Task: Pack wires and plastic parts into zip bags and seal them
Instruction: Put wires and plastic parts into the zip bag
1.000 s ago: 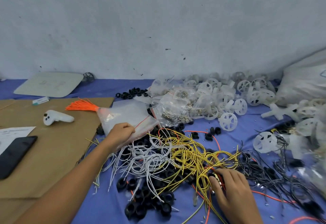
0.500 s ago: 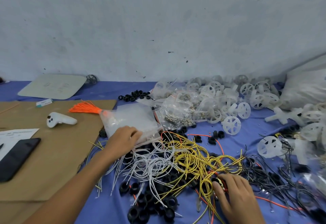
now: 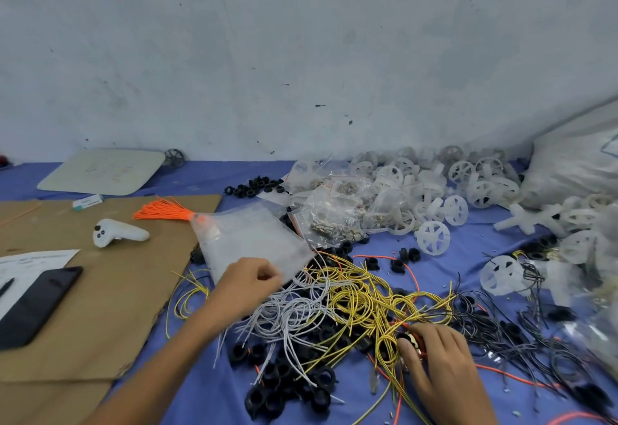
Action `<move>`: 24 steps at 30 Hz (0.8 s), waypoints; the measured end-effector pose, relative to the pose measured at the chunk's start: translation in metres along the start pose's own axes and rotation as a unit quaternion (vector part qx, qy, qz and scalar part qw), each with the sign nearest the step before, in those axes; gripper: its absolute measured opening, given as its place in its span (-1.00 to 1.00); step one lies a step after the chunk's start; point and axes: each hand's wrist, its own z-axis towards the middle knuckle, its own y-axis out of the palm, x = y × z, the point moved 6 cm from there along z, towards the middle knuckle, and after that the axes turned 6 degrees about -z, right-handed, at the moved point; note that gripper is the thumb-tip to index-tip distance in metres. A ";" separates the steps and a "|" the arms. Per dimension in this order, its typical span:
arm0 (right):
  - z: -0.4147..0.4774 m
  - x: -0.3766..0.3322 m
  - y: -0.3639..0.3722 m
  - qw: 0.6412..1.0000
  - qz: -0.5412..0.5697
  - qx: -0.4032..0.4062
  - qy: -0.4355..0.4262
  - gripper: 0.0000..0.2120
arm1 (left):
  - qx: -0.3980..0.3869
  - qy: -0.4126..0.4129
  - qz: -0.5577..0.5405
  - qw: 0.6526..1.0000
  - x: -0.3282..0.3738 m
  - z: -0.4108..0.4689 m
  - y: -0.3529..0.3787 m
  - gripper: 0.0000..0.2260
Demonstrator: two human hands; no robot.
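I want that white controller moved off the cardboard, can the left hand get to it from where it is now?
Probably yes. The left hand is pinching the zip bag, so it must release first; the white controller lies on open cardboard with nothing between.

we cannot read the print on the paper sheet (image 3: 31, 259), cut by the left frame edge. right hand (image 3: 441, 369) fingertips are buried in yellow wires (image 3: 364, 297); the held item is unclear. white sack (image 3: 575, 164) is cropped at right.
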 end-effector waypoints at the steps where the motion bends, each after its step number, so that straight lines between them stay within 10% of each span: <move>1: 0.000 -0.001 -0.001 1.000 0.007 0.001 0.001 -0.43 | -0.015 -0.017 -0.062 0.998 0.006 -0.018 0.008 -0.95; 9: -0.004 -0.006 -0.009 0.998 0.028 0.036 -0.043 -0.62 | -0.068 -0.097 -0.302 0.946 0.024 -0.104 0.087 -0.88; 16: -0.005 -0.033 -0.040 0.995 0.089 0.017 -0.051 -0.73 | -0.083 -0.060 -0.224 0.969 0.033 -0.110 0.101 -0.92; 20: -0.017 -0.054 -0.027 0.962 0.170 -0.186 0.105 -0.78 | -0.084 -0.011 -0.185 0.979 0.047 -0.121 0.104 -0.95; 24: -0.022 -0.057 -0.025 0.923 0.283 -0.182 0.188 -0.86 | -0.064 0.050 -0.084 0.993 0.057 -0.131 0.105 -0.89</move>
